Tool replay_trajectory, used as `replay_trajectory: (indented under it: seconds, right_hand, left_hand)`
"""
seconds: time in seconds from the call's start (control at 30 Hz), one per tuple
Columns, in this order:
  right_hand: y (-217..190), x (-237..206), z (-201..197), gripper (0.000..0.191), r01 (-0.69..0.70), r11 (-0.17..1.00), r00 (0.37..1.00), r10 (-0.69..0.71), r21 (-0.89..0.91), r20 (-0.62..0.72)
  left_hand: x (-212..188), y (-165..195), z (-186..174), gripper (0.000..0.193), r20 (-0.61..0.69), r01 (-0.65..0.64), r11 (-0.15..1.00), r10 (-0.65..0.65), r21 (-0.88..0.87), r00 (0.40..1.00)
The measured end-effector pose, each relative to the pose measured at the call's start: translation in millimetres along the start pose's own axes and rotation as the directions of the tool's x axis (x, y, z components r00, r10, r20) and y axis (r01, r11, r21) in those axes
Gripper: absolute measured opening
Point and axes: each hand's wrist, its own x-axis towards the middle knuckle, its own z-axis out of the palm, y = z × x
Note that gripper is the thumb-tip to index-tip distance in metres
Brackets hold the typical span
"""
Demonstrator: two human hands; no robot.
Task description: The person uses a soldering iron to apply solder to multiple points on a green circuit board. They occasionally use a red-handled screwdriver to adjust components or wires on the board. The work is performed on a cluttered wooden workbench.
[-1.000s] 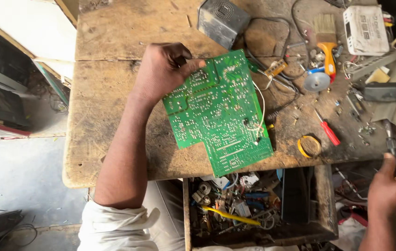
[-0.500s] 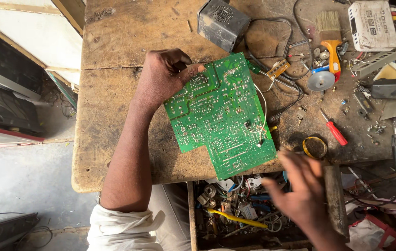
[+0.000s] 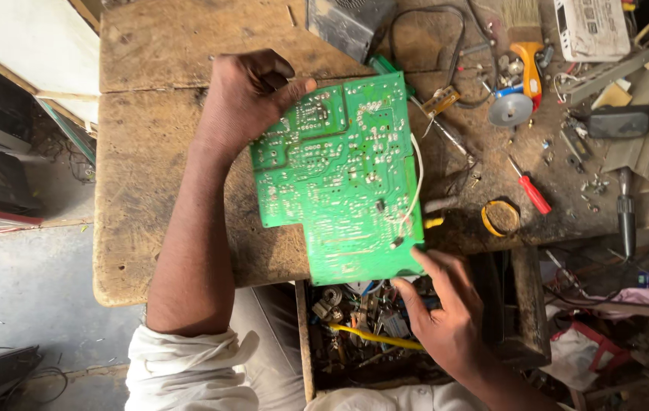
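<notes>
A green circuit board (image 3: 339, 175) lies solder side up over the near edge of a worn wooden workbench (image 3: 157, 175). My left hand (image 3: 244, 95) grips the board's far left corner, thumb on top. A white wire (image 3: 416, 179) runs along the board's right side. My right hand (image 3: 446, 312) is at the board's near right corner, its fingertips touching the edge, held over an open drawer (image 3: 518, 304) full of small electronic parts and a yellow wire (image 3: 374, 336).
On the bench to the right lie a red-handled screwdriver (image 3: 531, 190), a roll of yellow tape (image 3: 499, 217), an orange-handled brush (image 3: 526, 57), a grey metal box (image 3: 347, 23), a white device (image 3: 591, 27) and loose screws and tools.
My right hand came in from the far right, crossed over the drawer and now touches the board's near right corner. The left hand has kept its hold on the board.
</notes>
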Motion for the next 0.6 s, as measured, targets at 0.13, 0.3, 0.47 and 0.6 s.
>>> replay_trajectory:
  seconds: [0.13, 0.3, 0.47, 0.6]
  right_hand:
    - [8.3, -2.1, -1.0, 0.035, -0.131, 0.97, 0.991, 0.133, 0.204, 0.003]
    - [61.1, 24.6, -21.7, 0.033, -0.383, 0.851, 0.92, 0.386, 0.36, 0.068]
    - [125.9, 92.8, -29.3, 0.03, -0.34, 0.874, 0.927, 0.373, 0.346, -0.032]
    - [141.8, 141.8, -25.5, 0.03, -0.172, 0.962, 0.98, 0.189, 0.21, -0.061]
  left_hand:
    - [-0.7, -0.4, -2.7, 0.027, 0.018, -0.018, 0.998, 0.017, 0.055, 1.0]
    - [-0.9, 3.4, -7.8, 0.041, 0.147, 0.033, 0.983, -0.06, 0.181, 0.987]
    - [-3.6, 18.0, -13.7, 0.047, 0.545, 0.411, 0.905, -0.399, 0.107, 0.737]
    - [-4.5, 26.5, -22.3, 0.048, 0.705, 0.468, 0.877, -0.398, 0.105, 0.587]
